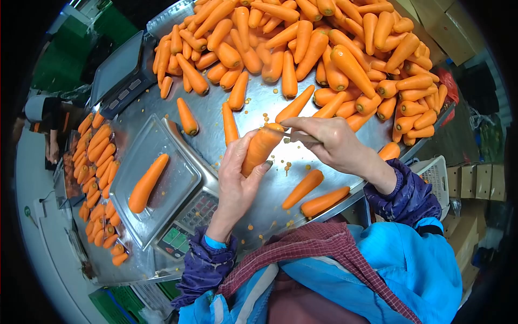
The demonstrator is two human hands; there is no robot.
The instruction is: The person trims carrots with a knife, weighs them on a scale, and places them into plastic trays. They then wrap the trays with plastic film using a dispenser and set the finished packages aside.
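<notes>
My left hand [238, 171] is wrapped round a thick carrot [262, 149], its top end pointing up and to the right. In my right hand [335, 143] is a small knife [294, 136], its handle mostly hidden by the fingers. The blade lies against the carrot's top end. Below my right hand, two loose carrots [303, 189] rest on the metal table [259, 213]. Small cut carrot ends [287, 166] are scattered near both hands. Left of my left hand, one carrot [148, 183] lies on the clear tray of a digital scale [195, 211].
A large heap of carrots [302, 46] covers the table's far side. Rows of carrots [100, 162] lie at the left edge, beyond the scale. A second scale [120, 67] stands at the back left. Another person [51, 119] is at far left. A white crate [436, 181] sits at right.
</notes>
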